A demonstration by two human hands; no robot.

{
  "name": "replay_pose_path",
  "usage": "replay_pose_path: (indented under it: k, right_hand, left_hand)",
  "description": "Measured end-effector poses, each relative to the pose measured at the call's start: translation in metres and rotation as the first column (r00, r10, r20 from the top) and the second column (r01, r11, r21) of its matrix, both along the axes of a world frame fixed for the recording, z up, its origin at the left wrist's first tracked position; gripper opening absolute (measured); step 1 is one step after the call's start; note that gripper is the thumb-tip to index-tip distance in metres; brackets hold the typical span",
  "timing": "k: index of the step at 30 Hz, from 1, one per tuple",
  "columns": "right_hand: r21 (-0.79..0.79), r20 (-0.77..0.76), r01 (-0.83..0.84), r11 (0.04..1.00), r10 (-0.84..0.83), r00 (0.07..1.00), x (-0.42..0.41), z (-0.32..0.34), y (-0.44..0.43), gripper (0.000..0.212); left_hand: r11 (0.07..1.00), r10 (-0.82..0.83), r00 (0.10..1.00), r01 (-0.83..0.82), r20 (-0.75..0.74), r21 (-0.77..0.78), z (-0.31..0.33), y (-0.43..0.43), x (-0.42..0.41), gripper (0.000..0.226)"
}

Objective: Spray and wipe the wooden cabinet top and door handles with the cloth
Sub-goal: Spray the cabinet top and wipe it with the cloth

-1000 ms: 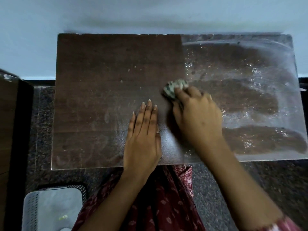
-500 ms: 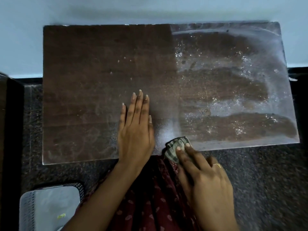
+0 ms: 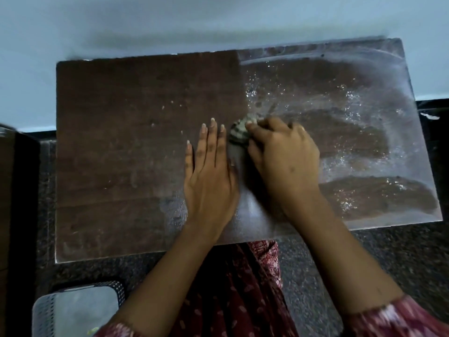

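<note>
The dark wooden cabinet top (image 3: 126, 147) fills the view from above; its right half shows wet streaks and spray droplets. My right hand (image 3: 284, 161) grips a small bunched striped cloth (image 3: 240, 132) and presses it on the wood near the middle. Just left of the cloth, my left hand (image 3: 209, 176) rests flat on the top with its fingers straight. The door handles and any spray bottle are out of sight.
A pale wall (image 3: 170, 20) runs behind the cabinet. Dark speckled floor (image 3: 388, 259) lies in front of it. A white perforated basket (image 3: 73, 310) stands at the lower left, and dark furniture (image 3: 9, 190) sits at the left edge.
My right hand has pushed the cloth from the cabinet's front edge back up to the middle of the top. The left hand stays flat in place.
</note>
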State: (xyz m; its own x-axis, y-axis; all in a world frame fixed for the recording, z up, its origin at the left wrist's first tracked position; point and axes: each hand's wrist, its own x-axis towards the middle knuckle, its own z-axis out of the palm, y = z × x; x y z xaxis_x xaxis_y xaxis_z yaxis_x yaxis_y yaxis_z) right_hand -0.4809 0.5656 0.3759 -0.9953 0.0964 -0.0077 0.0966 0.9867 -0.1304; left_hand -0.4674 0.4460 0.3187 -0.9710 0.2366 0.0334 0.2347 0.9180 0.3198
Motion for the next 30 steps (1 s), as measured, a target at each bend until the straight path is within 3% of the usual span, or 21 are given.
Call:
replay_pose_path:
  k: [8, 13, 18, 27, 30]
  right_hand:
    - [0.008, -0.063, 0.028, 1.000, -0.027, 0.998, -0.115, -0.010, 0.016, 0.032]
    - [-0.017, -0.059, 0.111, 0.994, -0.112, 0.992, -0.144, -0.014, 0.026, 0.032]
    - [-0.037, -0.020, 0.108, 0.993, -0.109, 0.994, -0.108, 0.000, 0.017, 0.030]
    - [-0.037, -0.023, 0.099, 0.994, -0.100, 0.995, 0.033, -0.002, -0.002, 0.028]
    - [-0.043, 0.080, 0.144, 0.989, -0.140, 0.987, 0.073, 0.000, -0.010, 0.033]
  left_hand:
    - [0.998, -0.007, 1.000, 0.008, 0.007, -0.059, -0.002, 0.005, -0.006, 0.053]
    - [0.999, -0.007, 1.000, 0.008, 0.021, -0.049, -0.003, 0.006, -0.006, 0.052]
    - [0.999, -0.009, 1.000, 0.010, 0.018, -0.043, -0.001, 0.005, -0.007, 0.053]
    - [1.000, -0.026, 0.999, 0.026, 0.021, -0.007, -0.001, 0.005, -0.008, 0.054]
    - [1.000, -0.026, 1.000, 0.026, 0.008, -0.010, -0.002, 0.005, -0.008, 0.054]
